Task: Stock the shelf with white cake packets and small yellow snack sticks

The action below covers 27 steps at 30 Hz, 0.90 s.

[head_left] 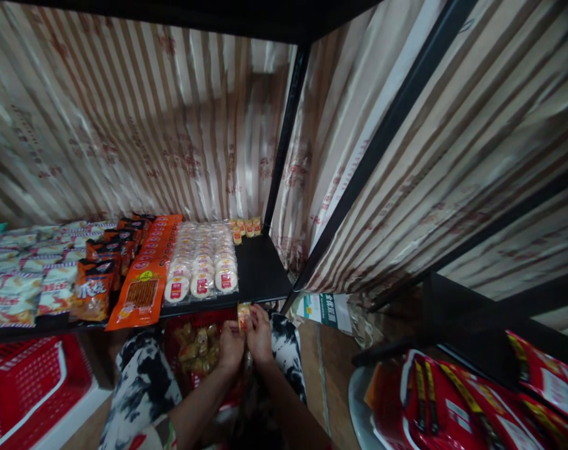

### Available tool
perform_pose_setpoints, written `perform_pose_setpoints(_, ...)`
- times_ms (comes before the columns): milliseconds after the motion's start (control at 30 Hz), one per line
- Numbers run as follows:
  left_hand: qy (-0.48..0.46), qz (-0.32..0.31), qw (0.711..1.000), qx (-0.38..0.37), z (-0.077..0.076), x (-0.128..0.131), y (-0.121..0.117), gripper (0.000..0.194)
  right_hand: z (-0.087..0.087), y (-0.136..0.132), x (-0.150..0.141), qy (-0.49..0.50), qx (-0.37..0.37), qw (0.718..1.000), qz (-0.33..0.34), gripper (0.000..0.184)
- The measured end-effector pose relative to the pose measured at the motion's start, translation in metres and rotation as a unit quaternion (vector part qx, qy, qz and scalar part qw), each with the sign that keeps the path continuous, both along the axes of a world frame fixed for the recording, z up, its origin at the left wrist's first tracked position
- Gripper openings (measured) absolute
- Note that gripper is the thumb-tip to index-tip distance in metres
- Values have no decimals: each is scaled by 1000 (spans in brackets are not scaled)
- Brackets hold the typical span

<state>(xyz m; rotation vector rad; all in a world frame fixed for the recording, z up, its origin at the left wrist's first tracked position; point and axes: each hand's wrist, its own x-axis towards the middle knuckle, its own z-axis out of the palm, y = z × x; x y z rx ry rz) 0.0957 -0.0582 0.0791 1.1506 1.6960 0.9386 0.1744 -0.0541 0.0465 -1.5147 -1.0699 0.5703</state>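
Observation:
A small yellow snack packet (243, 314) with a red mark is pinched between my two hands, just in front of the shelf's front edge. My left hand (232, 345) grips it from the left and below, and my right hand (259, 336) has its fingers closed on the right side. Under my hands, between my knees, a red basket (171, 326) holds several gold-wrapped packets (199, 350). More small yellow packets (249, 227) stand at the back right corner of the black shelf (264, 269), beside rows of round white crackers (202, 284) in clear wrappers.
Orange stick-snack bags (142, 287), brown-and-black bags (92, 290) and white snack bags (14, 297) fill the shelf leftward. A black post (288, 137) rises at the corner. A red basket (21, 387) sits lower left; red packages (457, 400) lie lower right.

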Motion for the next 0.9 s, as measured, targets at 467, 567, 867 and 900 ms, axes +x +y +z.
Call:
perform_pose_setpoints(467,-27,-66,997,33,17,19,25,8,41,16,21,-63,-29,997,-39,29)
perform_pose_setpoints(567,-8,-73,996,45,18,21,30,10,44,21,25,-55,-23,997,-42,31)
perform_pose_setpoints(867,51,-75,995,38,23,29,56,22,50,38,37,-42,-14,998,-47,29)
perform_pose_setpoints(900,51,-77,995,33,25,31,59,23,50,41,38,-40,-14,998,-47,29)
